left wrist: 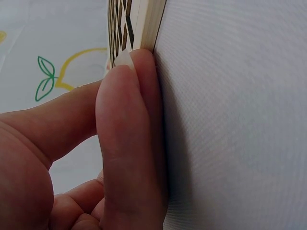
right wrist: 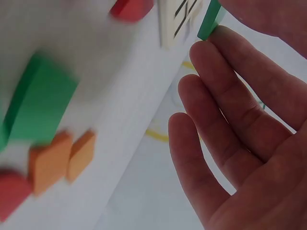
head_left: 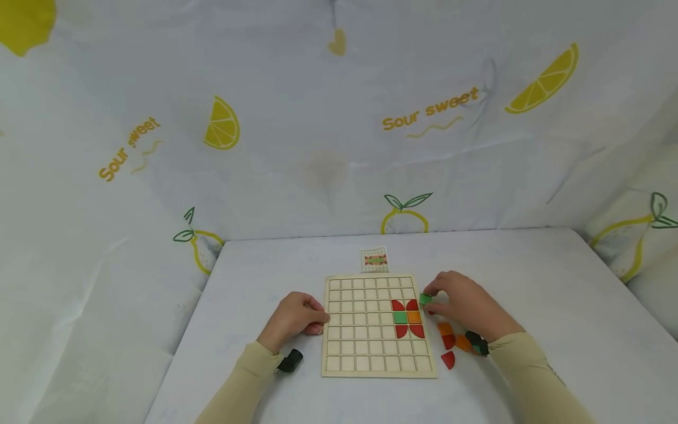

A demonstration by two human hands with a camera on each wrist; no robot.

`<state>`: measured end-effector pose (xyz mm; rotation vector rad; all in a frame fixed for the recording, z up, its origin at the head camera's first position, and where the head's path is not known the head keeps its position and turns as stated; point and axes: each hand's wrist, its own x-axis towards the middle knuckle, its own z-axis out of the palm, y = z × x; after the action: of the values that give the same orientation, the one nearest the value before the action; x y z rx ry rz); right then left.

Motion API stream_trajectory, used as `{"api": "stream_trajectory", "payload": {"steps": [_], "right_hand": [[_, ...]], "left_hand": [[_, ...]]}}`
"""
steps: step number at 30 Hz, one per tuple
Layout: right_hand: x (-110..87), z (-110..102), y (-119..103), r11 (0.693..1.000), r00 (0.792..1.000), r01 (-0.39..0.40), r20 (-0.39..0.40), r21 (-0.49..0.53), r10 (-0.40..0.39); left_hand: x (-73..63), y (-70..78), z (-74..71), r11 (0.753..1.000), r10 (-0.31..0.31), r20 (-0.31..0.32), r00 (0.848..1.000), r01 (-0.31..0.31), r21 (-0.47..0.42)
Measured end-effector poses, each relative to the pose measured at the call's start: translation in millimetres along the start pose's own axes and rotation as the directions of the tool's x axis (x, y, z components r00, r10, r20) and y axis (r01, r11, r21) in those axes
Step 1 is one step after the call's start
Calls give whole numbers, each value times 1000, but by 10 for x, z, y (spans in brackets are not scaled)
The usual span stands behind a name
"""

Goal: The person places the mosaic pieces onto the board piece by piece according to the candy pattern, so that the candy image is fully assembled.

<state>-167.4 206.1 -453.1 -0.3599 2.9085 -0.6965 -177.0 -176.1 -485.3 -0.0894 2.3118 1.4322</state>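
Just beside the board (head_left: 352,343), the right hand (head_left: 462,301) pinches a green tile (head_left: 425,298)

Thumb and forefinger close on the tile, with the remaining fingers extended and slightly bent. It is held at the board's right side, toward the far half; whether it touches the wood I cannot tell. Across from it, the left hand (head_left: 298,317) has its thumb and a fingertip drawn together on the board's left edge, around the middle.

Between the hands the board lies flat, a grid of square cells. Pieces fill part of its two rightmost columns: a green square (head_left: 400,318) with an orange square (head_left: 414,317) to its right, and four red pieces (head_left: 417,331) with curved sides, two in the row beyond and two in the row nearer.

To the right of the board, below the right hand, are loose pieces. An orange piece (head_left: 444,327) lies just beyond a red piece (head_left: 449,341); another orange piece (head_left: 463,343) is to their right, and a red wedge (head_left: 448,360) lies nearer. From the right wrist, a green block (right wrist: 43,100) shows too, blurred.

Beyond the board's far edge, a small card (head_left: 374,259) bears a coloured pattern on a grid. All this lies on a white surface (head_left: 529,265), backed by a lemon-print cloth (head_left: 296,176).
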Motion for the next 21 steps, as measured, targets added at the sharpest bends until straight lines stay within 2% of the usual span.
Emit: {"api": "stream_trajectory", "payload": {"steps": [9,14,21], "right_hand": [[129,191,-316,993,992,121,30,2,-121],[133,300,-442,988,988,155,22,-4,-155],[142,414,-534,979,981,192,8,-75,-192]], "left_hand": [[20,-12,5,1000,-4,-6,1000,4,10],[22,-6,-4,1000,0,-2,1000,0,7],[24,-7,-1,1000,-9,-4,1000,10,18]]}}
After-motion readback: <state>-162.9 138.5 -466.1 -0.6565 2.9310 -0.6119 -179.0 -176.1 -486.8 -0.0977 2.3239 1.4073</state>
